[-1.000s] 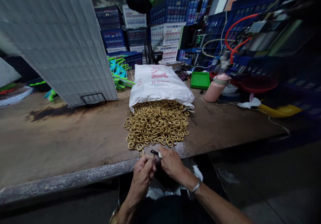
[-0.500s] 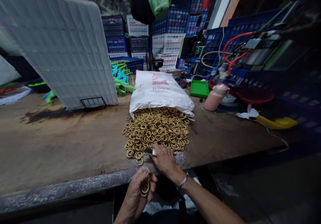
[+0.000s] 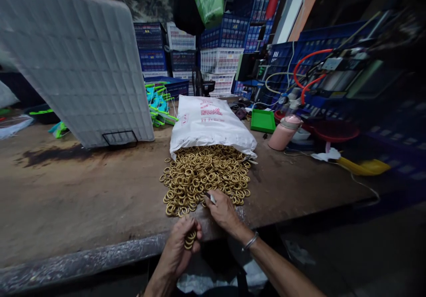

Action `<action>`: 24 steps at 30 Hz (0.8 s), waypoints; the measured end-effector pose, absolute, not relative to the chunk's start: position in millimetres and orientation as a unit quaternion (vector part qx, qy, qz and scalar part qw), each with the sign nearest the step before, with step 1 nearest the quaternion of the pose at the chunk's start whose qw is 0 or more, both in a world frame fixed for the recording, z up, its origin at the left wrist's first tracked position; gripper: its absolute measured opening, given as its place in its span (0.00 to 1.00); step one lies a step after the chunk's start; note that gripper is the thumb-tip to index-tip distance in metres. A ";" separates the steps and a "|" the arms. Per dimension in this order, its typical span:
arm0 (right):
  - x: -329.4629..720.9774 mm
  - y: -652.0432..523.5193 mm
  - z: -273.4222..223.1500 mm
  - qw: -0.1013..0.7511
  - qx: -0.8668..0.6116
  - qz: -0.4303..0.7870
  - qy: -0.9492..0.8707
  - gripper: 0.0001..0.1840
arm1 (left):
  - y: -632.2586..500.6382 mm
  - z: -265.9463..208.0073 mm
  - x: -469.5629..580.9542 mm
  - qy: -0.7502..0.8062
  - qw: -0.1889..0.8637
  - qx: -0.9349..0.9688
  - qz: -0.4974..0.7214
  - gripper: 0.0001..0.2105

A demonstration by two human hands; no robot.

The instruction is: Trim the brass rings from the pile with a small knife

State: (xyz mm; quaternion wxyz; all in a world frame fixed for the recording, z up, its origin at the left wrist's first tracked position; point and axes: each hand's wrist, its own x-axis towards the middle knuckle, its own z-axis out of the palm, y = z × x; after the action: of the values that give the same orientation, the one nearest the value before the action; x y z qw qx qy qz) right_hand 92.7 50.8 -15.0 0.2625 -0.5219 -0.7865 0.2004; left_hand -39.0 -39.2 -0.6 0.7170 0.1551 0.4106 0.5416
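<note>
A heap of gold-coloured rings (image 3: 199, 177) spills from the mouth of a white printed sack (image 3: 213, 121) onto the table. My left hand (image 3: 183, 241), low at the table's front edge, is closed around several gold rings (image 3: 190, 240). My right hand (image 3: 222, 208) rests at the near side of the heap, its fingers pinching a small black-and-white tool (image 3: 211, 197) whose kind I cannot make out. The tool's tip points into the rings. A metal bracelet circles the right wrist.
A large pale quilted panel (image 3: 83, 66) stands on the left in a black wire stand (image 3: 120, 138). Behind the sack are green-and-blue plastic pieces (image 3: 159, 104). To the right sit a green tray (image 3: 262, 120), a pink bottle (image 3: 285, 132) and a red dish (image 3: 336, 129).
My right hand has shifted slightly right, and the small tool has turned so less of it shows. The left hand has risen a little, its rings now bunched in the fingers.
</note>
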 end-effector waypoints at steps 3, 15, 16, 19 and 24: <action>95.2 56.6 -16.4 0.281 -0.543 0.236 -0.755 0.12 | -29.2 0.3 -36.3 0.456 0.681 0.204 0.536 0.14; 101.0 56.7 -4.5 0.333 -0.556 0.405 -0.645 0.08 | -3.3 -19.7 -30.7 0.544 0.359 0.540 0.532 0.09; 101.0 55.5 -3.0 0.333 -0.556 0.416 -0.638 0.07 | -2.8 -20.2 -30.4 0.538 0.340 0.561 0.529 0.10; 100.6 50.1 1.0 0.340 -0.543 0.469 -0.608 0.07 | -1.5 -20.5 -29.5 0.513 0.305 0.608 0.523 0.11; 98.3 40.8 4.0 0.308 -0.509 0.636 -0.490 0.07 | 0.2 -19.5 -30.0 0.496 0.285 0.637 0.516 0.11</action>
State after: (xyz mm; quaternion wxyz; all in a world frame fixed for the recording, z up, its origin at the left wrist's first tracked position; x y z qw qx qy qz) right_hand 98.3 40.8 4.0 0.3084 -0.5094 -0.4903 0.6364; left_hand -30.0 0.2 -19.5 0.2851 0.6375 0.4963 0.5157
